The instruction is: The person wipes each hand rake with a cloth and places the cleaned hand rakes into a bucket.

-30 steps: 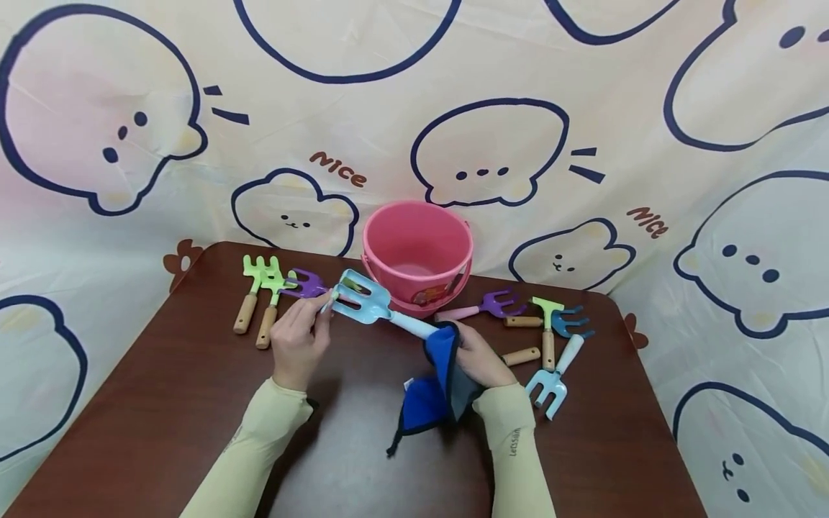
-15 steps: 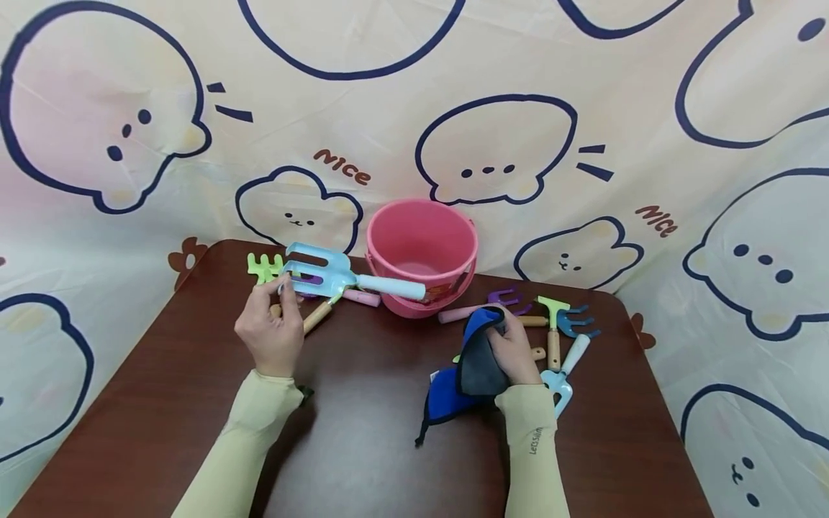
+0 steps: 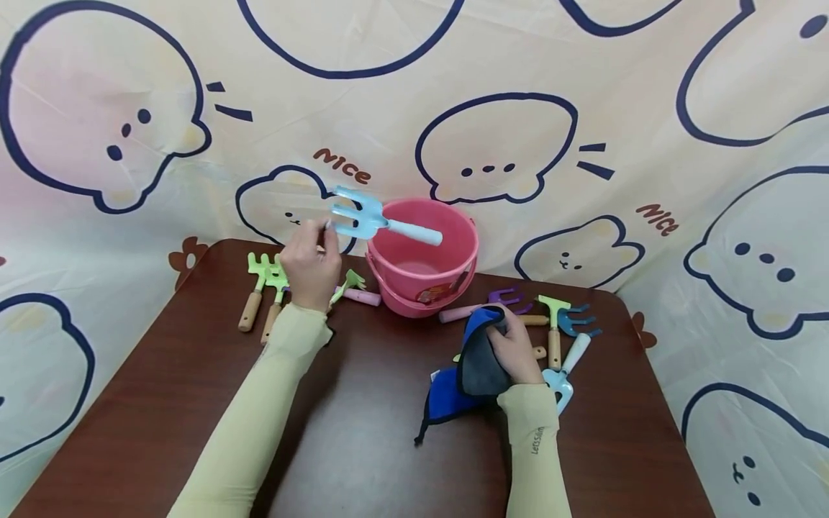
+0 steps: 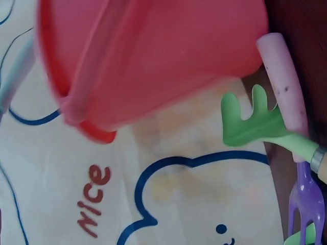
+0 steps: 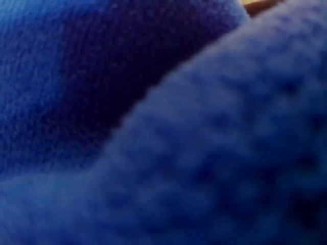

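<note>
My left hand (image 3: 313,266) pinches a light blue toy garden fork (image 3: 368,218) by the end of a tine. The fork is in the air, its pale handle reaching over the mouth of a pink bucket (image 3: 411,280). Part of that handle (image 4: 18,76) shows at the edge of the left wrist view. On the right, a blue and grey cloth (image 3: 482,367) with black edging hangs from the fingers of my right hand (image 3: 517,351). Blue fabric (image 5: 204,138) almost fills the right wrist view, hiding the hand there.
Two green toy rakes (image 3: 259,270) with wooden handles lie left of the bucket. Nearer it are a green-headed tool (image 4: 255,125) and a purple fork (image 4: 306,196) with a pink handle. Several more tools, including a blue rake (image 3: 576,320) and a light blue fork (image 3: 558,385), lie on the right.
The fork has left the cloth, gone left, then come up and right to the bucket in my left hand. My right hand has drawn back slightly right with the cloth.
</note>
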Demonstrator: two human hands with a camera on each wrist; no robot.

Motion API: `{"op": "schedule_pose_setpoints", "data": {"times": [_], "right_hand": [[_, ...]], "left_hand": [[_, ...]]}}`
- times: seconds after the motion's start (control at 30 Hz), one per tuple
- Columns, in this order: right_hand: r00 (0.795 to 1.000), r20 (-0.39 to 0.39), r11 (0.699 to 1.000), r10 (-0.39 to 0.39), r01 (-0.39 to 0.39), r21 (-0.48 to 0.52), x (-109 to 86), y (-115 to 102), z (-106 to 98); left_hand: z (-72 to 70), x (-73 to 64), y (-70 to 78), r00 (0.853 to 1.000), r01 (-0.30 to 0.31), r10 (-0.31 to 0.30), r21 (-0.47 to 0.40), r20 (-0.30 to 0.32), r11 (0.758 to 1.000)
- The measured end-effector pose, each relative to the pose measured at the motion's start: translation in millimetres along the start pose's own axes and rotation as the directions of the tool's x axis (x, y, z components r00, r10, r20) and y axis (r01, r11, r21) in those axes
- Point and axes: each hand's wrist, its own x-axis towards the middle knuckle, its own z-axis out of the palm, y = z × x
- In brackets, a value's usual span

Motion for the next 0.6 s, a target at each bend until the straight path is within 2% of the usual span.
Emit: {"op": "schedule_pose_setpoints", "data": {"times": [0.07, 0.2, 0.3, 0.37, 0.43, 0.5, 0.57, 0.6], "right_hand": [[1.000, 0.001, 1.000, 0.000, 0.000, -0.008, -0.1, -1.4, -0.5], [1.000, -0.003, 1.000, 0.027, -0.027, -0.016, -1.2, -4.2, -1.9], [0.999, -0.006, 0.999, 0.045, -0.045, -0.012, -1.8, -5.9, -3.6], [0.999, -0.012, 0.999, 0.048, -0.049, -0.006, -1.4, -5.6, -4.4], [0.999, -0.013, 0.999, 0.053, -0.053, 0.000, -0.4, -3.8, -4.8], [0.998, -0.011, 0.998, 0.060, -0.060, 0.006, 0.3, -1.2, -4.5], [0.998, -0.010, 0.998, 0.069, -0.068, 0.010, 0.3, 1.1, -4.2], [0.997, -0.010, 0.997, 0.071, -0.071, 0.011, 0.2, 1.9, -4.2]], "left_hand": [[8.7, -0.5, -2.5, 0.997, -0.024, 0.023, 0.019, 0.075, 1.000], [20.2, -5.3, -5.7, 0.979, -0.039, 0.029, 0.046, 0.200, 0.998], [26.3, -7.2, -7.3, 0.963, -0.046, 0.027, 0.064, 0.268, 0.997], [29.1, -6.5, -7.8, 0.947, -0.053, 0.028, 0.068, 0.321, 0.996], [30.1, -4.3, -8.0, 0.922, -0.057, 0.020, 0.085, 0.387, 0.995], [30.2, -0.9, -8.0, 0.885, -0.049, -0.006, 0.107, 0.465, 0.993], [29.8, 2.8, -7.5, 0.833, -0.041, -0.042, 0.136, 0.551, 0.990], [29.5, 4.4, -7.1, 0.803, -0.034, -0.063, 0.151, 0.593, 0.988]]}}
